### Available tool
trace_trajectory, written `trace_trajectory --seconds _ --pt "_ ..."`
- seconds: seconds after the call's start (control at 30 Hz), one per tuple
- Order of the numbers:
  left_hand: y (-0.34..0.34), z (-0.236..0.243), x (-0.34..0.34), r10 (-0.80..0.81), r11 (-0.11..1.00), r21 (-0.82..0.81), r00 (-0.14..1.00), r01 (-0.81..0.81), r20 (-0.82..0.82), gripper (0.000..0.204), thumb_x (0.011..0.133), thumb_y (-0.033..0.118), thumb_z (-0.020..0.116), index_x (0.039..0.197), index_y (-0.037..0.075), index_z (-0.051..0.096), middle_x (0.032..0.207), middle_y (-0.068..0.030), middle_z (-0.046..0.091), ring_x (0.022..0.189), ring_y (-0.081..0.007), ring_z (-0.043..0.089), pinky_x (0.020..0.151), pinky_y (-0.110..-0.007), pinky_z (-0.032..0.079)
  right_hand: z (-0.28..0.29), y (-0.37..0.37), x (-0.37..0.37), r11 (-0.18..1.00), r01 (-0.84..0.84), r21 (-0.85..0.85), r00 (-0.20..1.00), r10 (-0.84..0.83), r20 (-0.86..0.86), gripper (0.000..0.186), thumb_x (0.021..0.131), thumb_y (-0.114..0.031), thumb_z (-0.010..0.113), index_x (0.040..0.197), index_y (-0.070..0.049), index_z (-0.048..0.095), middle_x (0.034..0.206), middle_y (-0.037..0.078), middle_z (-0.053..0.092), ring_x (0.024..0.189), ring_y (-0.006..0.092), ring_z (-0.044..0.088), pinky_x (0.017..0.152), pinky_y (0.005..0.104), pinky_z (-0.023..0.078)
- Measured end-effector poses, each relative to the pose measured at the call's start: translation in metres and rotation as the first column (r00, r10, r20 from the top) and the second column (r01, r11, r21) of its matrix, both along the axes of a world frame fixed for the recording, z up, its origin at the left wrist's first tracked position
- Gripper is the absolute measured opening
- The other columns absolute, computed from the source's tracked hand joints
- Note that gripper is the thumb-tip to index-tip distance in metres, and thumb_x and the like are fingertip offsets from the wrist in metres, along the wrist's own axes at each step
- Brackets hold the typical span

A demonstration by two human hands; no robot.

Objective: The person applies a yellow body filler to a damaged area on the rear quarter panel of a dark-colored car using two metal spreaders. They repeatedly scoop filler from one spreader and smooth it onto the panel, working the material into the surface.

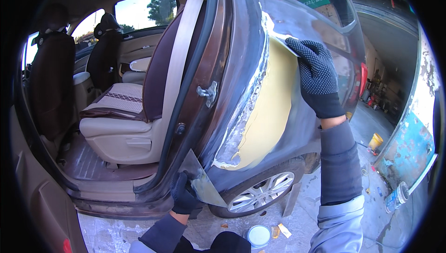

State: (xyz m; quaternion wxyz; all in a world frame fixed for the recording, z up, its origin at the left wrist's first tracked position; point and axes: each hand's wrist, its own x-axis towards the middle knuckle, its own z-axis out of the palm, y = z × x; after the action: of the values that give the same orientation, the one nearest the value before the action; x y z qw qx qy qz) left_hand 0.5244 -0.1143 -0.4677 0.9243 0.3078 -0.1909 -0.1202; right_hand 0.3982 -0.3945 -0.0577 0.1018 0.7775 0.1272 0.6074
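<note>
My left hand [184,193], in a dark glove, grips a thin flat putty board [203,181] by its edge, low beside the rear wheel. A grey-green smear lies on the board. Raised to the car's rear side panel [304,130], my right hand [318,77] wears a dark glove with light dots. Its closed fingers hold a putty spreader [291,46], mostly hidden by the hand, at the upper end of a broad band of yellowish putty [273,107]. Along the putty's left side runs a rough whitish and bare strip [248,107].
The rear door stands open at left, showing the back seat [118,134] and door latch [208,94]. Below the panel is the wheel [262,192]. A round can [259,236] sits on the floor; a yellow bucket [375,141] and a paint pail [396,198] stand at right.
</note>
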Motion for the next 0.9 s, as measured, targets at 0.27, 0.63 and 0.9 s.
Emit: trace_trajectory --seconds 0.27,0.63,0.9 --pt "0.002 -0.002 0.003 0.019 1.0 -0.007 0.988 -0.019 0.156 0.033 0.115 0.028 0.04 0.11 0.011 0.067 0.109 -0.006 0.068 0.107 -0.0184 0.066 0.099 -0.039 0.054 0.016 0.008 0.009 0.998 0.033 -0.051 0.998 -0.036 -0.045 0.04 0.092 0.005 0.061 0.127 -0.009 0.075 0.117 0.016 0.069 0.111 0.0363 0.064 0.099 0.0422 0.05" --pt "-0.001 0.01 -0.004 -0.054 0.991 -0.124 0.997 0.047 -0.048 0.026 0.111 0.023 0.048 0.122 0.007 0.066 0.119 -0.0086 0.069 0.111 -0.0213 0.068 0.1 -0.041 0.053 -0.02 0.015 0.008 0.999 0.037 0.024 0.998 -0.035 -0.057 0.04 0.092 0.004 0.063 0.127 -0.01 0.075 0.121 0.017 0.068 0.114 0.0371 0.064 0.101 0.0436 0.05" --pt "-0.002 -0.009 0.009 0.293 0.857 0.292 0.868 -0.424 0.401 0.028 0.112 0.022 0.048 0.107 0.002 0.066 0.107 -0.0097 0.068 0.098 -0.0208 0.067 0.092 -0.038 0.054 -0.095 0.042 0.01 0.982 0.11 0.153 0.994 -0.11 -0.005 0.042 0.092 0.005 0.06 0.126 -0.014 0.076 0.124 0.017 0.066 0.117 0.0375 0.061 0.105 0.0452 0.048"
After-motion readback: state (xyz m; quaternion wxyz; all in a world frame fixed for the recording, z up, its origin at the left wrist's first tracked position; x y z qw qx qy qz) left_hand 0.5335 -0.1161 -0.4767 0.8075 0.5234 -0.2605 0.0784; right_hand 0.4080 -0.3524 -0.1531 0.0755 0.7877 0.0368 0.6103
